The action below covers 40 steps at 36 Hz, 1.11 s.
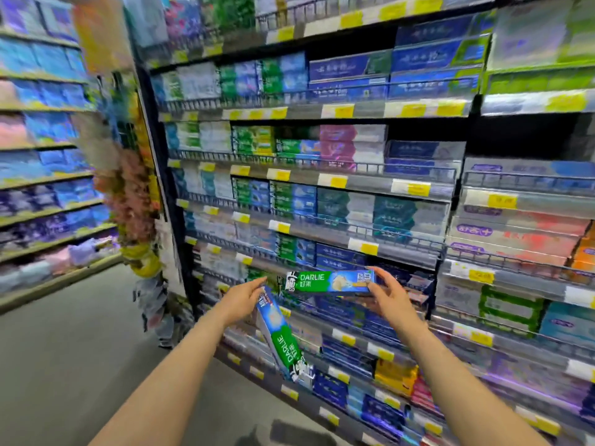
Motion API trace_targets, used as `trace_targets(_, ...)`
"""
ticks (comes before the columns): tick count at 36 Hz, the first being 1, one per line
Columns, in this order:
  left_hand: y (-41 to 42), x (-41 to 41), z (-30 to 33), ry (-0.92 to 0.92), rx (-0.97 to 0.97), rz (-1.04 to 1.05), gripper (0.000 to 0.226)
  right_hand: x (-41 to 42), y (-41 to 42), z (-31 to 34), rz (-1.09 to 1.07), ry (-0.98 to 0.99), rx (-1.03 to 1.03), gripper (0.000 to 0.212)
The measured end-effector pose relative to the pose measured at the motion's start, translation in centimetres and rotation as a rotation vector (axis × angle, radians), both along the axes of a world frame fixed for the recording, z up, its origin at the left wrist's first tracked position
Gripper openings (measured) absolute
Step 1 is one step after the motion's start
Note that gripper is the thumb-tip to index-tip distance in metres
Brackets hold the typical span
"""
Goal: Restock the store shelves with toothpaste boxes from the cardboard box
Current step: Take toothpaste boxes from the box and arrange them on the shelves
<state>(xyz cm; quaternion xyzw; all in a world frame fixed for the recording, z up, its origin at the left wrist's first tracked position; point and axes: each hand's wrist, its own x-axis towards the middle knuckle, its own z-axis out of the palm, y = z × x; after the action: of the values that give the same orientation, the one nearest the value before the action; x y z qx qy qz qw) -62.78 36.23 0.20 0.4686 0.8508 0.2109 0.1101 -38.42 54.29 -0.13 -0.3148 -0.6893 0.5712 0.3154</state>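
Observation:
My right hand (384, 292) grips the right end of a green and blue Darlie toothpaste box (328, 282), held level in front of a lower shelf (360, 249). My left hand (246, 292) holds the top end of a second Darlie box (279, 333), which hangs steeply down with its far end near the bottom shelves. The fingers of my left hand point toward the shelf. The cardboard box is out of view.
Tall shelving (322, 175) packed with toothpaste boxes and yellow price tags fills the right and centre. Another shelf row (42, 188) stands at the left across a grey floor aisle (80, 349). Hanging goods (128, 201) dangle at the shelf end.

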Motion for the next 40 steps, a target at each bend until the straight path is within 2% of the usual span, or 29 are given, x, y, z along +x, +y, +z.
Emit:
trace_targets(3,-0.5,-4.7,0.8,-0.024,0.019,-0.032,0.045,-4.3,-0.4,1.0,0.003,0.047,-0.029,0.036)
trace_targets(10,1.4,-9.1,3.5,-0.147,0.091,-0.144,0.053,-11.8,0.0,3.1,0.040,0.110,-0.022,0.029)
trace_targets(14,4.3,-13.3,4.1,-0.099,0.164,-0.123,0.051,-15.6,2.3,4.1,0.020,0.089,0.005,0.040)
trace_targets(18,7.9,-17.3,5.3,-0.044,0.204,-0.173,0.054,-19.6,5.6,5.5,-0.003,0.155,-0.003,0.041)
trace_targets(24,13.0,-23.1,8.2,-0.035,0.306,-0.229,0.055,-24.9,9.5,8.0,-0.037,0.184,0.132,0.021)
trace_targets(28,16.7,-27.3,10.6,0.004,0.344,-0.216,0.053,-28.5,12.2,10.8,-0.070,0.269,0.224,0.022)
trace_targets(35,21.8,-33.0,12.8,-0.005,0.444,-0.355,0.067,-33.3,15.5,14.4,-0.195,0.344,0.431,0.028)
trace_targets(40,24.0,-34.3,15.7,-0.084,0.476,-0.442,0.060,-35.5,16.9,16.5,-0.270,0.392,0.538,0.030)
